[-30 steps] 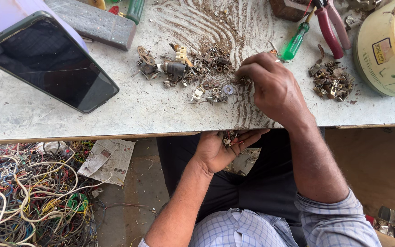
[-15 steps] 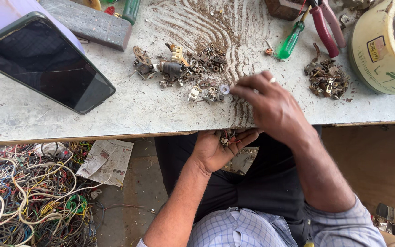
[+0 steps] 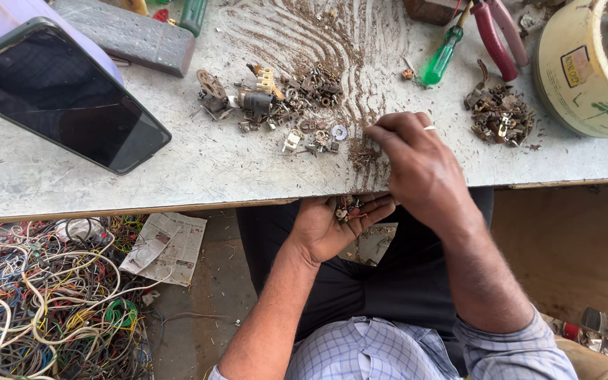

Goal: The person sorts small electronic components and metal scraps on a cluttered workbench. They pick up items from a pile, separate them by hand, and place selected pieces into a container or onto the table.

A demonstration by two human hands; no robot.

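Right hand (image 3: 420, 165), fingers bunched over small metal scraps (image 3: 364, 151) at table edge (image 3: 177, 184); left hand (image 3: 339, 225) cupped open at six o'clock, holding swept bits, nearer none.

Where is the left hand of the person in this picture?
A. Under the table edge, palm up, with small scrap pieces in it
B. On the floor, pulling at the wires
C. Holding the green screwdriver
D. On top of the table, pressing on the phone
A: the left hand is cupped palm up just below the table edge, with small metal pieces in it, while the right hand rests on the tabletop.
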